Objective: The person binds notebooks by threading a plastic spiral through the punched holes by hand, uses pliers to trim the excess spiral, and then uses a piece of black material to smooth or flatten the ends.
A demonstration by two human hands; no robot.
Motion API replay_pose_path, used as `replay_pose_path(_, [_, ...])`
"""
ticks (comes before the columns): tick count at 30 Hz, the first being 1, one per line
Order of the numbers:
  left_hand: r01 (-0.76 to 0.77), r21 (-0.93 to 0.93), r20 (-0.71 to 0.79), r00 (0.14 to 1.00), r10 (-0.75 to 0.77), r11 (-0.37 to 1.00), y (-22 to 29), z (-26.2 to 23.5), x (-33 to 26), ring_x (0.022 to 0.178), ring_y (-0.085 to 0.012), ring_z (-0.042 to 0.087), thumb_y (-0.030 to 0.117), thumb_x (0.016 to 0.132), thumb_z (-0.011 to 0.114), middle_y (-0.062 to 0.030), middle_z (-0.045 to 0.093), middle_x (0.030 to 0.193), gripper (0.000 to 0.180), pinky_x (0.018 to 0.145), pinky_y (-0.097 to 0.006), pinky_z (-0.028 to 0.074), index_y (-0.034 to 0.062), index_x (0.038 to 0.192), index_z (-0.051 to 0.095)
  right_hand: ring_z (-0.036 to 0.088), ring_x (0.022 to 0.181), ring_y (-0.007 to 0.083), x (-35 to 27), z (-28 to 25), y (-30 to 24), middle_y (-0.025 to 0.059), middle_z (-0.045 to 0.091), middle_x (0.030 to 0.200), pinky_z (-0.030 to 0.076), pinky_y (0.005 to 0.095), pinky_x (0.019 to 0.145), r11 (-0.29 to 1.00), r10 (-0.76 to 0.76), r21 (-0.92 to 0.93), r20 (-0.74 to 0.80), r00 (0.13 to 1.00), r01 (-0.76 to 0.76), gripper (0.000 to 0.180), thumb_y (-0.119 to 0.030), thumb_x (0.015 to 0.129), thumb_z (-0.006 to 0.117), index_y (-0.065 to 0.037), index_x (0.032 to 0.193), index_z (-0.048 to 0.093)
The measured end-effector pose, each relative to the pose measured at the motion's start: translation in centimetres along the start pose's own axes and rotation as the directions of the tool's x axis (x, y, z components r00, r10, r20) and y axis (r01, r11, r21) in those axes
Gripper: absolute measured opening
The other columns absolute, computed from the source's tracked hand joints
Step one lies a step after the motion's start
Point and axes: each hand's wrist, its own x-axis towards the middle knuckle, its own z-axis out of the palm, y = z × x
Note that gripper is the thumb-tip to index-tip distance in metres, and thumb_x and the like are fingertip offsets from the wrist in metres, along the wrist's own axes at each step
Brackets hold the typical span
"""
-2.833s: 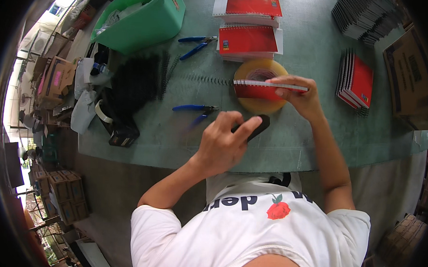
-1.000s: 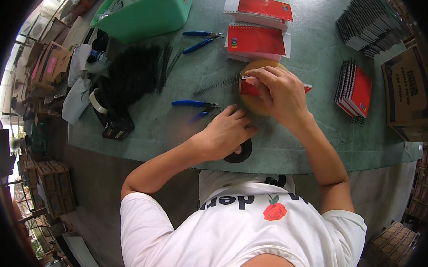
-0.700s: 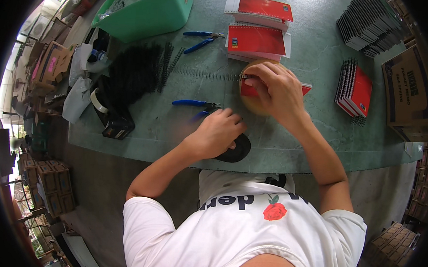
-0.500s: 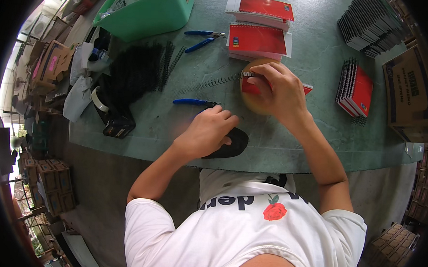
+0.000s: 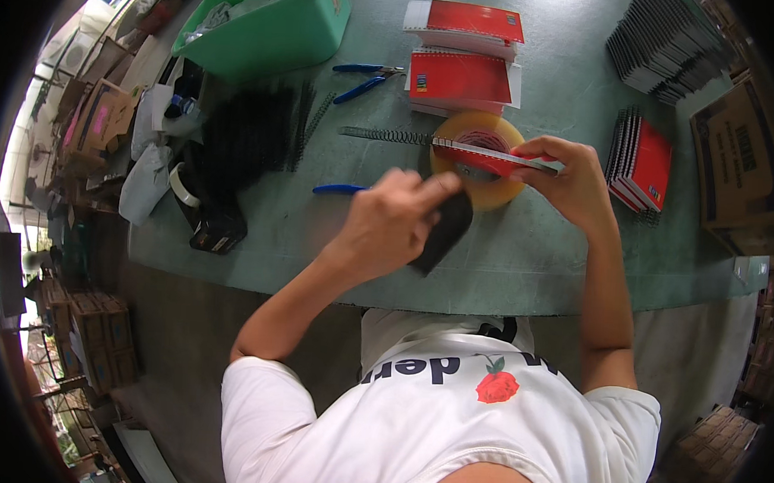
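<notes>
My right hand [image 5: 564, 176] is closed on the right end of a thin red notebook [image 5: 494, 162], held edge-on above a roll of clear tape [image 5: 497, 194]. A dark spiral binding coil [image 5: 383, 136] sticks out leftward from the notebook's holed edge. Nearer me, my left hand [image 5: 392, 216] is smeared by motion, its fingers curled at a black, flat, rounded piece [image 5: 448, 231] that tilts up beside them. Under that hand's far side lies a blue-handled cutter [image 5: 337, 188], its jaws hidden.
Stacks of red notebooks [image 5: 459, 78] lie beyond the tape. More bound notebooks [image 5: 641, 162] and a cardboard box [image 5: 740, 166] stand right. A second pair of blue cutters [image 5: 364, 81], black coils [image 5: 245, 132], a tape dispenser [image 5: 215, 221] and a green bin [image 5: 266, 33] are left.
My right hand has shifted right along the notebook, which now stands edge-on and uncovers the tape roll. My left hand has risen away from me, the black piece moving and tilting with it.
</notes>
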Motion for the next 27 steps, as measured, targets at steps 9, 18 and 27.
replay_pose_path(9, [-0.031,0.008,-0.324,0.946,0.032,0.999,-0.9,-0.6,2.5,0.087,-0.0232,0.061,-0.003,0.074,0.064,-0.0100,0.056,0.092,0.035,0.073,-0.032,0.050,0.0117,0.106,0.062,0.060,0.088,0.0100,-0.4,3.7,4.1,0.0046,0.067,0.099,0.050,0.0235,0.080,0.728,0.036,0.685,-0.044,0.998,0.004,0.029,-0.004,0.080,0.068,-0.002,0.109,0.065])
replay_pose_path(18, [-0.151,0.018,-0.520,0.843,0.138,0.988,-0.7,-1.3,4.3,0.087,-0.0205,0.059,-0.001,0.073,0.068,-0.0075,0.059,0.091,0.028,0.076,-0.032,0.047,0.0080,0.099,0.065,0.059,0.092,0.0099,-0.2,3.3,4.2,0.0042,0.066,0.104,0.048,0.0244,0.084,0.780,-0.037,0.625,0.008,0.999,0.024,0.025,-0.004,0.083,0.064,-0.003,0.108,0.065])
replay_pose_path(27, [-0.190,-0.059,-0.697,0.711,0.096,0.980,1.2,-1.2,5.8,0.088,-0.0250,0.059,0.002,0.069,0.071,-0.0095,0.059,0.091,0.030,0.076,-0.035,0.050,0.0092,0.098,0.065,0.058,0.094,0.0095,0.0,3.2,4.1,0.0040,0.065,0.105,0.048,0.0237,0.085,0.770,-0.083,0.636,0.009,0.997,0.058,0.026,-0.001,0.082,0.063,-0.002,0.108,0.064])
